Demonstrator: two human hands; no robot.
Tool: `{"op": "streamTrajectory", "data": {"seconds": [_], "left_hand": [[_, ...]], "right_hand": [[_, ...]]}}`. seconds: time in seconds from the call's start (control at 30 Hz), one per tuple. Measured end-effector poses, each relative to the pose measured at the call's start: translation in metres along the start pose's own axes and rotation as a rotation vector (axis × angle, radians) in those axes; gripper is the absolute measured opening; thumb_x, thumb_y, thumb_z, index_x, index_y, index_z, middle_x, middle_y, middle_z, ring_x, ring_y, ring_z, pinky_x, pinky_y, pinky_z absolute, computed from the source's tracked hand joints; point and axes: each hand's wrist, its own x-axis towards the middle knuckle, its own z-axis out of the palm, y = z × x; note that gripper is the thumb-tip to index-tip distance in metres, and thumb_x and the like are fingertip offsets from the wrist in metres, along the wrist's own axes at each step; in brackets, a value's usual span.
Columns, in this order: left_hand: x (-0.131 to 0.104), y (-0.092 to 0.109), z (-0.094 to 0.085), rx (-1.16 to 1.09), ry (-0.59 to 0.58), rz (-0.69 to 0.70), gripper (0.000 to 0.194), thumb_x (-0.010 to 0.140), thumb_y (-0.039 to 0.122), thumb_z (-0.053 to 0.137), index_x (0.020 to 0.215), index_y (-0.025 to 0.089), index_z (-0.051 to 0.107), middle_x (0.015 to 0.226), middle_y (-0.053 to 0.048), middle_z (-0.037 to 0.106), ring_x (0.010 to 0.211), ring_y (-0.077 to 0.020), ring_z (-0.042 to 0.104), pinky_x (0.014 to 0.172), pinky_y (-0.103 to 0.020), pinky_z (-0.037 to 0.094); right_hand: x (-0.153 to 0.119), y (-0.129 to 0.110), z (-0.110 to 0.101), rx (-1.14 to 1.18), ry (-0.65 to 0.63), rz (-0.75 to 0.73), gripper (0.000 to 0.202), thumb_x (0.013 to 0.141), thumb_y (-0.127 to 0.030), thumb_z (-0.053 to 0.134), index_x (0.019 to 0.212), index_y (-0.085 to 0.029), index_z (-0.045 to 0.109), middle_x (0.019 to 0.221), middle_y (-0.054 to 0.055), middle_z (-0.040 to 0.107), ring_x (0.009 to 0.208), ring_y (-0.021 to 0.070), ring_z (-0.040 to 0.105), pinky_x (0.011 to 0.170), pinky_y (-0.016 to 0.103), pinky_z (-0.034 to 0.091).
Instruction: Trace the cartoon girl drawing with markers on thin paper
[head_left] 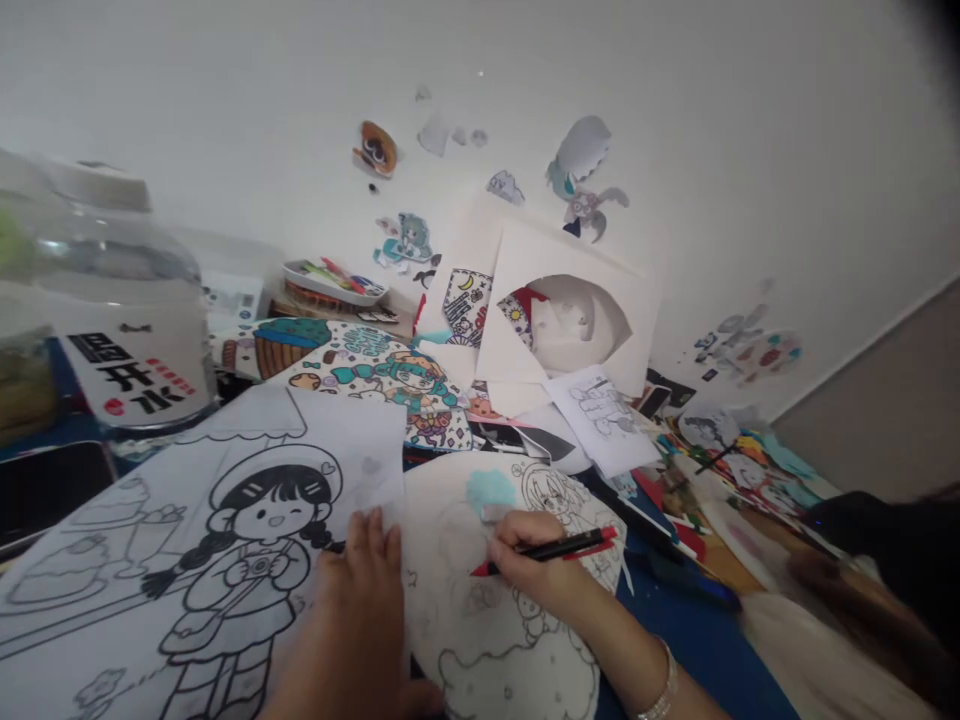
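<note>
My left hand (358,590) lies with its fingers stretched out on the right edge of a large sheet with a line drawing (277,540) of a girl in a beret with braids. My right hand (536,565) is closed over a rounded drawing sheet (517,660). It holds a black and red pen (566,546) across the fingers, with a red end pointing left. At its fingertips is a small pale block (493,513), perhaps an eraser. Beneath the hand the sheet carries faint grey pencil marks, a light blue patch (491,488) and outlined figures.
A large clear bottle (127,300) with a white cap and a dark phone (52,490) stand at the left. Coloured drawings (375,370), a tray of pens (334,282) and a cut white card (562,310) lie behind. Papers clutter the right. Cutouts hang on the wall.
</note>
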Motion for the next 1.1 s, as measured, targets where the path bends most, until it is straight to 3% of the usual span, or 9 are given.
{"op": "streamTrajectory", "data": {"seconds": [0.1, 0.33, 0.47, 0.6, 0.77, 0.9, 1.03, 1.1], "left_hand": [[-0.0032, 0.0001, -0.0011, 0.038, 0.075, 0.028, 0.100, 0.056, 0.067, 0.069, 0.122, -0.003, 0.044, 0.130, -0.032, 0.040, 0.122, -0.0420, 0.047, 0.088, -0.048, 0.047], [-0.0027, 0.0011, 0.0037, 0.081, 0.092, 0.047, 0.097, 0.059, 0.063, 0.071, 0.123, -0.005, 0.044, 0.130, -0.036, 0.039, 0.121, -0.0432, 0.048, 0.088, -0.049, 0.047], [-0.0017, 0.0011, 0.0055, 0.100, 0.008, 0.018, 0.099, 0.060, 0.064, 0.069, 0.126, -0.003, 0.040, 0.134, -0.033, 0.033, 0.126, -0.0422, 0.043, 0.091, -0.048, 0.045], [-0.0006, 0.0026, 0.0032, 0.105, -0.004, 0.016, 0.098, 0.061, 0.063, 0.069, 0.126, -0.003, 0.039, 0.133, -0.033, 0.034, 0.126, -0.0414, 0.043, 0.091, -0.047, 0.046], [0.0031, 0.0026, 0.0010, 0.060, -0.152, -0.012, 0.103, 0.060, 0.069, 0.065, 0.130, -0.001, 0.033, 0.137, -0.030, 0.027, 0.131, -0.0417, 0.036, 0.094, -0.049, 0.044], [0.0030, 0.0019, 0.0053, 0.109, 0.000, 0.031, 0.098, 0.062, 0.067, 0.065, 0.126, -0.002, 0.040, 0.134, -0.033, 0.034, 0.126, -0.0432, 0.043, 0.088, -0.048, 0.046], [0.0011, 0.0016, 0.0074, 0.081, -0.074, 0.001, 0.102, 0.058, 0.070, 0.066, 0.128, 0.000, 0.038, 0.136, -0.031, 0.030, 0.128, -0.0432, 0.040, 0.090, -0.049, 0.045], [-0.0007, 0.0009, 0.0046, 0.085, 0.001, 0.018, 0.099, 0.059, 0.068, 0.067, 0.126, -0.001, 0.042, 0.134, -0.031, 0.035, 0.125, -0.0421, 0.044, 0.088, -0.047, 0.046]], "right_hand": [[0.0006, -0.0018, -0.0013, -0.013, -0.046, -0.007, 0.031, 0.078, -0.024, 0.053, 0.051, -0.021, 0.037, 0.048, -0.005, 0.041, 0.046, 0.0088, 0.037, 0.043, 0.021, 0.030], [-0.0004, -0.0054, -0.0015, -0.106, -0.167, -0.073, 0.028, 0.079, -0.022, 0.054, 0.053, -0.020, 0.044, 0.052, -0.004, 0.047, 0.049, 0.0102, 0.044, 0.046, 0.022, 0.035], [0.0003, -0.0061, -0.0013, -0.119, -0.180, -0.104, 0.028, 0.079, -0.022, 0.054, 0.053, -0.020, 0.044, 0.052, -0.005, 0.046, 0.050, 0.0104, 0.044, 0.047, 0.024, 0.035], [0.0002, -0.0066, -0.0011, -0.120, -0.187, -0.096, 0.027, 0.078, -0.021, 0.053, 0.053, -0.021, 0.042, 0.053, -0.004, 0.046, 0.050, 0.0111, 0.044, 0.047, 0.025, 0.033], [0.0002, -0.0050, -0.0012, -0.073, -0.179, -0.060, 0.025, 0.077, -0.023, 0.052, 0.053, -0.020, 0.043, 0.053, -0.004, 0.046, 0.049, 0.0100, 0.043, 0.046, 0.022, 0.033], [0.0007, -0.0072, -0.0012, -0.087, -0.174, -0.060, 0.026, 0.075, -0.023, 0.053, 0.052, -0.020, 0.043, 0.052, -0.004, 0.046, 0.049, 0.0092, 0.042, 0.047, 0.022, 0.032], [0.0004, -0.0100, -0.0011, -0.054, -0.167, 0.008, 0.026, 0.075, -0.023, 0.054, 0.051, -0.020, 0.044, 0.052, -0.004, 0.047, 0.050, 0.0095, 0.043, 0.047, 0.021, 0.033], [-0.0002, -0.0084, -0.0025, -0.035, -0.168, 0.032, 0.024, 0.075, -0.023, 0.053, 0.052, -0.020, 0.046, 0.052, -0.004, 0.049, 0.049, 0.0095, 0.045, 0.045, 0.021, 0.034]]}}
